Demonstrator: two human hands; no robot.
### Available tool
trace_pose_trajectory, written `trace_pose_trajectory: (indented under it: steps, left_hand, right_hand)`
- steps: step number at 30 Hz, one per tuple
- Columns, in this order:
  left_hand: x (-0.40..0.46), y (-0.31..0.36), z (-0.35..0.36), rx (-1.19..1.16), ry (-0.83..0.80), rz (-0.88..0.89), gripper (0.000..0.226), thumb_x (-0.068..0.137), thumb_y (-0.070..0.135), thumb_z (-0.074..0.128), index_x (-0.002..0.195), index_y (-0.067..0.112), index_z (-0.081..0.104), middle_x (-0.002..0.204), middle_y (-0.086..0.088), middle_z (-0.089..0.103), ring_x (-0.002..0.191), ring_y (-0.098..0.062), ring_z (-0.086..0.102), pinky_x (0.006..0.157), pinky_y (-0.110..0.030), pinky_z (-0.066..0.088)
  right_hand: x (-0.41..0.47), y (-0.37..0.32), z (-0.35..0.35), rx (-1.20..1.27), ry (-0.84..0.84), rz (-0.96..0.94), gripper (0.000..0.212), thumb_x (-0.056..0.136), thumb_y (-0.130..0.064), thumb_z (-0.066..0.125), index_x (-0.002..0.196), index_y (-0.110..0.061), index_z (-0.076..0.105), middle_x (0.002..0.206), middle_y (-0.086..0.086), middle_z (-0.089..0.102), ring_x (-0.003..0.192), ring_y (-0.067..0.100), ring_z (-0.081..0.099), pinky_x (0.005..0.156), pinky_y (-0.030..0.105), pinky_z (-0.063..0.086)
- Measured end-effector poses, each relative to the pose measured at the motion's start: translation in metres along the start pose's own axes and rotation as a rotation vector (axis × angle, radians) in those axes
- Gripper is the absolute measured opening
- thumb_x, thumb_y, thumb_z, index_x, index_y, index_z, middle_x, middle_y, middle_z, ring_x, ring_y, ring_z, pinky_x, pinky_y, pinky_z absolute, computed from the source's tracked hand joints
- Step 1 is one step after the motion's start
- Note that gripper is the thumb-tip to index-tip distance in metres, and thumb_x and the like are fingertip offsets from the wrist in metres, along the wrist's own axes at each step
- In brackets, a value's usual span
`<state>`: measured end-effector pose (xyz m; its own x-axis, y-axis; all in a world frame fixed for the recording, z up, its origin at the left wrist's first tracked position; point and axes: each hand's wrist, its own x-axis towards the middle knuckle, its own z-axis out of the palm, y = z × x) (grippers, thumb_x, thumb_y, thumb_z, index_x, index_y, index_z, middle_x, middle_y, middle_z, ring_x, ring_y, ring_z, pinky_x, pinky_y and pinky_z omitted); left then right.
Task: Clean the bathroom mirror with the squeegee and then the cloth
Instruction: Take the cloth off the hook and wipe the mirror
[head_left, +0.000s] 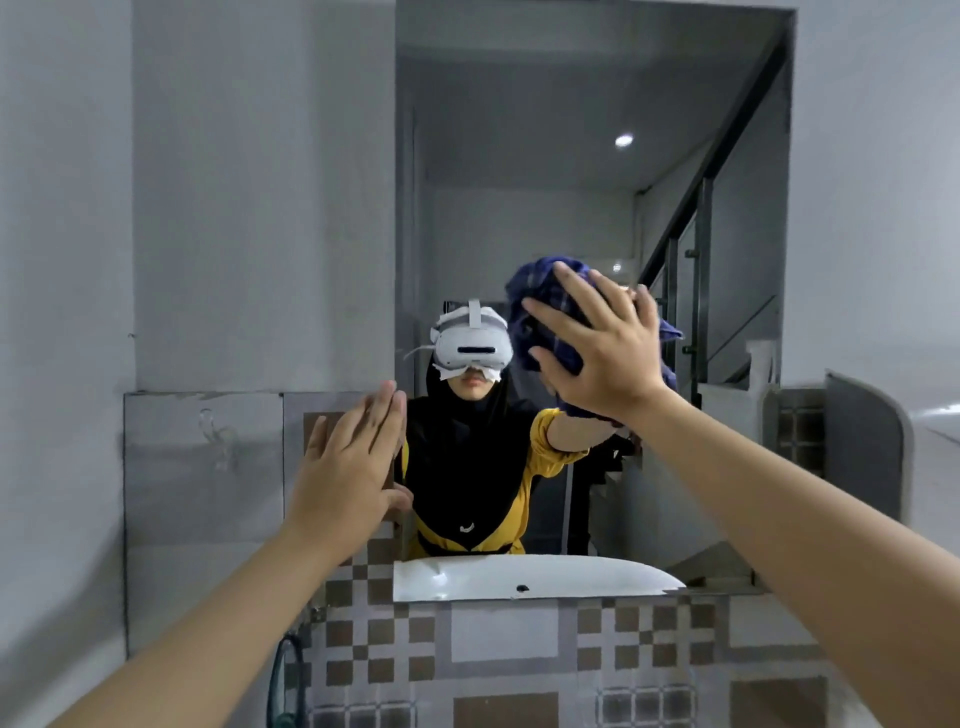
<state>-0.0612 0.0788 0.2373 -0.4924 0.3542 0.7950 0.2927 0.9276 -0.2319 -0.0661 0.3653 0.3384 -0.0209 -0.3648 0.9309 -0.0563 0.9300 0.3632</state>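
The bathroom mirror (571, 156) hangs on the wall straight ahead and reflects a person wearing a white headset. My right hand (602, 348) presses a crumpled dark blue checked cloth (540, 296) flat against the glass at mid height, fingers spread and straight. My left hand (348, 467) lies flat on the tiled wall at the mirror's lower left edge, fingers straight and together. No squeegee is in view.
A white sink rim (519, 577) shows reflected at the mirror's bottom edge. Brown and grey checked tiles (467, 649) cover the wall below. A dark green hose or handle (283, 675) stands at the lower left. Plain grey walls flank the mirror.
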Motion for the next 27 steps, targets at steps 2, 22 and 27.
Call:
trace_pose_trajectory:
  steps: [2, 22, 27]
  left_hand:
    - [0.000, 0.001, 0.000, 0.023, 0.007, 0.001, 0.119, 0.051, 0.051, 0.081, 0.144, 0.009, 0.021, 0.152, -0.007, 0.023, 0.131, -0.029, 0.033, 0.100, -0.054, 0.035]
    - [-0.035, 0.017, 0.021, -0.094, -0.066, -0.047, 0.128, 0.043, 0.048, 0.085, 0.145, 0.011, 0.018, 0.153, -0.006, 0.016, 0.134, -0.033, 0.031, 0.099, -0.059, 0.031]
    - [-0.039, 0.015, 0.026, -0.122, -0.043, -0.075, 0.120, 0.053, 0.043, 0.084, 0.146, 0.015, 0.013, 0.153, -0.006, 0.016, 0.138, -0.032, 0.019, 0.102, -0.062, 0.025]
  right_hand:
    - [-0.014, 0.028, -0.005, -0.016, 0.002, 0.109, 0.048, 0.086, -0.055, 0.050, 0.131, -0.039, 0.055, 0.146, 0.001, 0.047, 0.127, 0.031, 0.046, 0.099, 0.053, 0.032]
    - [-0.062, -0.024, -0.003, 0.152, 0.066, 1.086, 0.051, 0.089, -0.051, 0.044, 0.138, -0.040, 0.042, 0.157, -0.001, 0.026, 0.137, 0.028, 0.030, 0.107, 0.062, 0.018]
    - [-0.040, -0.101, 0.013, 0.184, 0.071, 0.963, 0.050, 0.087, -0.050, 0.051, 0.135, -0.040, 0.048, 0.154, 0.002, 0.034, 0.134, 0.033, 0.035, 0.102, 0.062, 0.025]
